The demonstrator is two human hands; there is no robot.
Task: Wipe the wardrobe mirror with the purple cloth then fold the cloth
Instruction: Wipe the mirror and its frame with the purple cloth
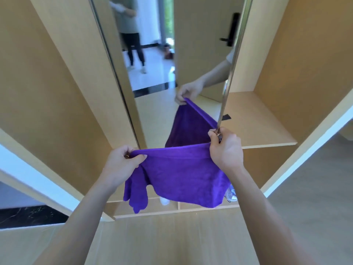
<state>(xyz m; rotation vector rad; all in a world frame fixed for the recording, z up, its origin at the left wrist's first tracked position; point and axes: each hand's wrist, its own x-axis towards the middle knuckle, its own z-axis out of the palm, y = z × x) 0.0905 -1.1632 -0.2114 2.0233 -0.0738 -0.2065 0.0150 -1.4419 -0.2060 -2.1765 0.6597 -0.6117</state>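
Left hand [125, 161] pinches one top corner of purple cloth [183, 178]; right hand [225, 148] grips other corner. Cloth hangs stretched between hands, in air before wardrobe mirror [152, 77]. Judged step: folding under way. Next: bring corners together, edges aligned.

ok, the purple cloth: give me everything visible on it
The purple cloth is a solid violet, plush, towel-like fabric with no print. It is stretched out in the air in front of the wardrobe mirror, its top edge pulled nearly straight between the left hand and the right hand, each pinching an upper corner. The body hangs down loosely; on the left side a bunched tail dangles lower than the rest. Its reflection shows in the mirror. Nothing else touches it.
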